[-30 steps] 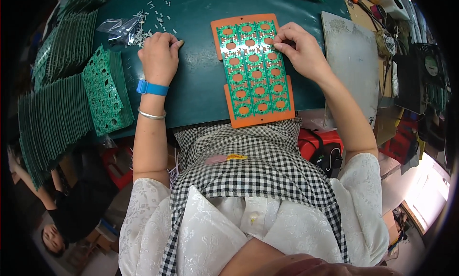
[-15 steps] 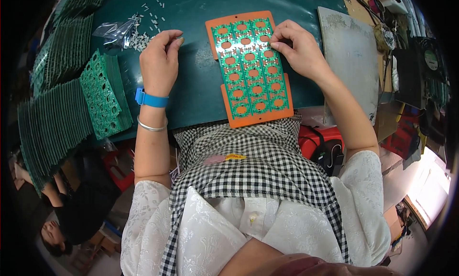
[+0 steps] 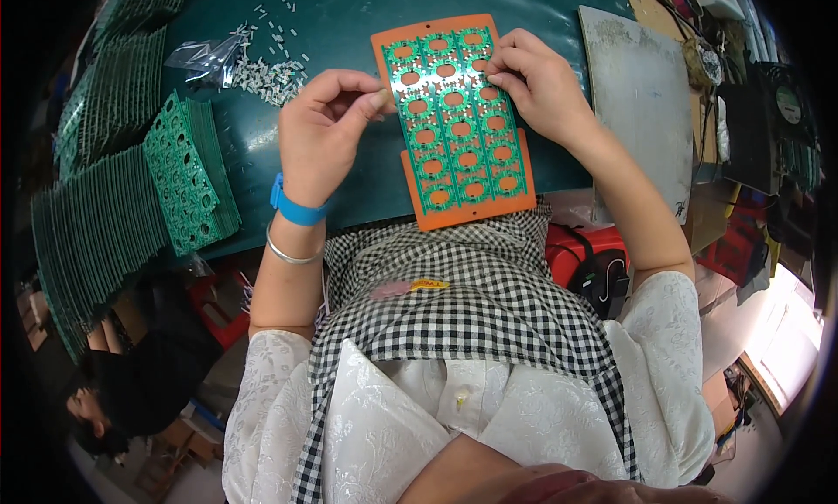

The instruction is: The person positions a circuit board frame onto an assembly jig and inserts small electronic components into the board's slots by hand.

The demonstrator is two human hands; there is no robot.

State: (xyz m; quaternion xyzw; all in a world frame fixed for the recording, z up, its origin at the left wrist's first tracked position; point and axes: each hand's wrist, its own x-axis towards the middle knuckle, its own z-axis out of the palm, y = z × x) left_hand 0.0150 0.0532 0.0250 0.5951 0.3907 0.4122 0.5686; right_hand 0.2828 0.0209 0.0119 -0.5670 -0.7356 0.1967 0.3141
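Note:
A green circuit board panel (image 3: 461,129) with rows of oval cutouts lies on an orange backing plate (image 3: 476,215) at the table's front edge. My left hand (image 3: 325,130) is beside the panel's upper left edge, thumb and forefinger pinched together; whatever is between the tips is too small to make out. At the panel's upper right edge, my right hand (image 3: 543,87) has its fingertips pinched over the board, and they hide anything between them. Small white parts (image 3: 272,78) lie in a loose heap behind my left hand, next to a clear plastic bag (image 3: 202,57).
Dense stacks of green circuit boards (image 3: 100,229) line the left side, with a shorter board stack (image 3: 188,172) nearer me. A grey flat plate (image 3: 637,111) lies to the right. Tools and wires (image 3: 698,54) crowd the far right. Another person (image 3: 144,386) is at lower left.
My left hand has moved right, from near the white parts to the panel's left edge. My right hand has barely shifted, staying at the panel's upper right.

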